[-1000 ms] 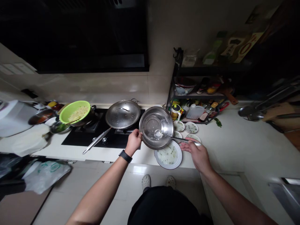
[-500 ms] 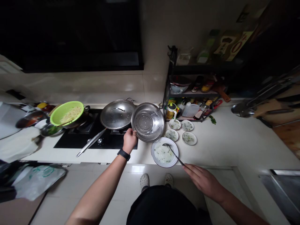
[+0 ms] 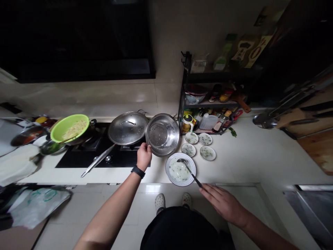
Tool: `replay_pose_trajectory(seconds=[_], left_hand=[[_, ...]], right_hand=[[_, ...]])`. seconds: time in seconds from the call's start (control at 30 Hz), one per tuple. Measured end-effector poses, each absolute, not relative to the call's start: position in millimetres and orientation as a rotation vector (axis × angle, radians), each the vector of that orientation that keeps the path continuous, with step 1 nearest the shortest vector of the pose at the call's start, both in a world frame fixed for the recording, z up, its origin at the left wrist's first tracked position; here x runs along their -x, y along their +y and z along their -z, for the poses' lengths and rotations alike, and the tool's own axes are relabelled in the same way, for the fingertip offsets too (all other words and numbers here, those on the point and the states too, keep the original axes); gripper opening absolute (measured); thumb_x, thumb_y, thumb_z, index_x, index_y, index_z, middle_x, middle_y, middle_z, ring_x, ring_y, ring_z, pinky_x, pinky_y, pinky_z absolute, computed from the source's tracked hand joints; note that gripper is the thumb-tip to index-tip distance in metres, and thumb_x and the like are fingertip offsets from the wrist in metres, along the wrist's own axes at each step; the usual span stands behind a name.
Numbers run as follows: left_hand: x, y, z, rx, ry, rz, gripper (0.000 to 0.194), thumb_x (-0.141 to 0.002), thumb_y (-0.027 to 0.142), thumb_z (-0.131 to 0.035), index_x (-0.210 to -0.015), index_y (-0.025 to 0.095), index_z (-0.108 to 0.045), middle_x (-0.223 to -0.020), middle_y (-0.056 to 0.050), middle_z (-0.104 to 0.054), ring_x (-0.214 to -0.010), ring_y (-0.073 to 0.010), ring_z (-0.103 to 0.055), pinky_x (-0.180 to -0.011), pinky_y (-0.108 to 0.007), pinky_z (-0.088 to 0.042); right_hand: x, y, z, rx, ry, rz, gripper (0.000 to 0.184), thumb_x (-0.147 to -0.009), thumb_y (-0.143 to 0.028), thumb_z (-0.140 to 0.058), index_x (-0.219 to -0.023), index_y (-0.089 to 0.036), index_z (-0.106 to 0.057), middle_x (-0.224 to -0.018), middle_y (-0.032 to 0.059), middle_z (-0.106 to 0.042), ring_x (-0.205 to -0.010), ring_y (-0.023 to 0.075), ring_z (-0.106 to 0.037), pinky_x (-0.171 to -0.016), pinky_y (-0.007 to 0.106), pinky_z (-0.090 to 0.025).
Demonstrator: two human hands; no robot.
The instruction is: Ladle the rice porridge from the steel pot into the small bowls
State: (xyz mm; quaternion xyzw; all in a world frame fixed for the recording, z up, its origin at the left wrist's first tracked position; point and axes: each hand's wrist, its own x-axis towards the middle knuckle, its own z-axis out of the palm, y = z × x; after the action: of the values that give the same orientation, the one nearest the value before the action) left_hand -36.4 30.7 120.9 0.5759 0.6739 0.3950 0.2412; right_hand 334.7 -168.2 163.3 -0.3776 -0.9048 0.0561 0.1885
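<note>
My left hand (image 3: pixel 144 157) is closed on the rim of a large stainless steel bowl (image 3: pixel 162 134), which is tilted and shows only wet traces inside. In my right hand (image 3: pixel 221 201) is the dark handle of a metal spoon (image 3: pixel 189 170). Its head rests over a striped plate (image 3: pixel 168 173) holding a pale, watery mixture with green bits. Behind that plate stand several small dishes (image 3: pixel 208 153) with a similar mixture.
Left of the bowl, a lidded frying pan (image 3: pixel 128 128) sits on the black stove (image 3: pixel 85 158), its long handle pointing toward me. A green basin (image 3: pixel 58 131) of pale shreds stands farther left. Behind the dishes is a spice rack (image 3: pixel 182 104); ladles (image 3: pixel 264 121) hang at right.
The spoon head has shifted slightly left and back over the plate, with my right hand following. My left hand keeps its grip on the bowl. The whole view has shifted slightly.
</note>
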Motion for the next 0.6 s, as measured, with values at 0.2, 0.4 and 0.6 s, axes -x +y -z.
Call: replay_pose_trajectory(seconds=[0.2, 0.4, 0.6], left_hand=[[31, 33, -118, -1.558, 1.881, -1.081, 0.016, -0.092, 0.035, -0.050, -0.082, 0.023, -0.054, -0.077, -0.005, -0.066, -0.070, -0.0216, -0.062, -0.066, -0.028, -0.042], [22, 34, -115, -1.633, 1.884, -1.106, 0.013, -0.093, 0.032, -0.050, -0.090, 0.022, -0.057, -0.089, -0.009, -0.070, -0.080, -0.0241, -0.066, -0.072, -0.030, -0.044], [20, 45, -102, -1.529, 1.922, -1.098, 0.016, -0.091, 0.032, -0.051, -0.078, 0.023, -0.052, -0.075, -0.005, -0.065, -0.070, -0.0216, -0.062, -0.067, -0.030, -0.044]], right_hand=[[-328, -161, -162, 1.055, -2.547, -0.105, 0.053, -0.094, -0.006, -0.043, -0.141, -0.023, -0.060, -0.127, 0.0088, -0.073, -0.113, 0.0208, -0.070, -0.098, 0.033, -0.057], [-326, -158, -162, 1.059, -2.530, -0.157, 0.052, -0.094, -0.006, -0.043, -0.141, -0.022, -0.060, -0.130, 0.0096, -0.072, -0.115, 0.0216, -0.069, -0.100, 0.035, -0.057], [-318, -155, -149, 1.395, -1.970, -0.612, 0.036, -0.098, -0.022, -0.048, -0.126, -0.027, -0.070, -0.117, 0.0075, -0.077, -0.104, 0.0221, -0.074, -0.095, 0.036, -0.061]])
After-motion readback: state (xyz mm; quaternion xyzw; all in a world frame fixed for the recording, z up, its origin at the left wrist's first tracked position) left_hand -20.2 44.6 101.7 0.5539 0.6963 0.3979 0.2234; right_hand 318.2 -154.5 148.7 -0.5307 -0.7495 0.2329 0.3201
